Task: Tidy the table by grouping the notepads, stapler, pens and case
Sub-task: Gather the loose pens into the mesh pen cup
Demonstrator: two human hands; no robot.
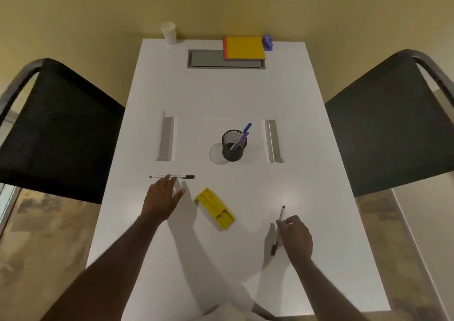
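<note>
- left hand [161, 199], fingers spread wide, is laid over a black-capped marker [172, 176]; it could be rolled away.
- right hand [296, 238] is closed around a second marker [281, 214], lower right; it could be dropped short of the mesh pen cup [233, 146].

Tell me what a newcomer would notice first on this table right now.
Probably the two hands: the left hand spread with its fingers on a black-capped white marker, and the right hand closed on a second white marker near the table's right side. Between them lies the bright yellow plastic case; a black mesh pen cup stands at the centre, and a yellow-and-orange notepad stack sits at the far edge.
</note>
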